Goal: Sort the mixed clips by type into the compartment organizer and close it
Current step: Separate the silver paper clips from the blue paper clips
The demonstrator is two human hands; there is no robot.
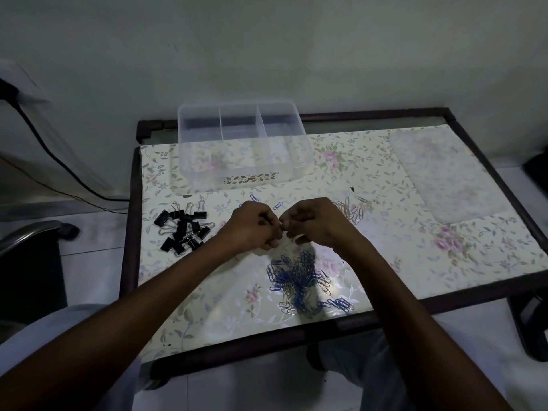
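The left hand point(252, 225) and right hand point(312, 222) meet above the middle of the table point(474, 253), fingertips almost touching. Both have their fingers curled inward, thumb toward forefinger, as if pinching something small between them; whatever they hold is too small and too dark to make out, so I cannot tell if either hand really grips a clip.

Just below the hands, toward the person, lies a tangled heap of blue clips point(299, 280) with some silvery ones mixed in, and a few stragglers spread to its lower right. Just beyond the right hand, partly hidden by its knuckles, sits a smaller pile of pale clips point(353, 213). A couple of loose blue clips point(277, 205) lie just beyond the gap between the hands.

Well to the left of the left hand is a cluster of black binder clips point(184, 229), their wire handles sticking out at various angles.

Farther away, beyond both hands and slightly left, stands the clear organizer point(243, 146) near the table's far edge. It is open, with dividers showing three compartments along its far side; the compartments look bare, though the clear plastic makes that hard to confirm. Well beyond the right hand and off to the right, a frosted flat panel point(444, 176), possibly the lid, lies on the floral cover.
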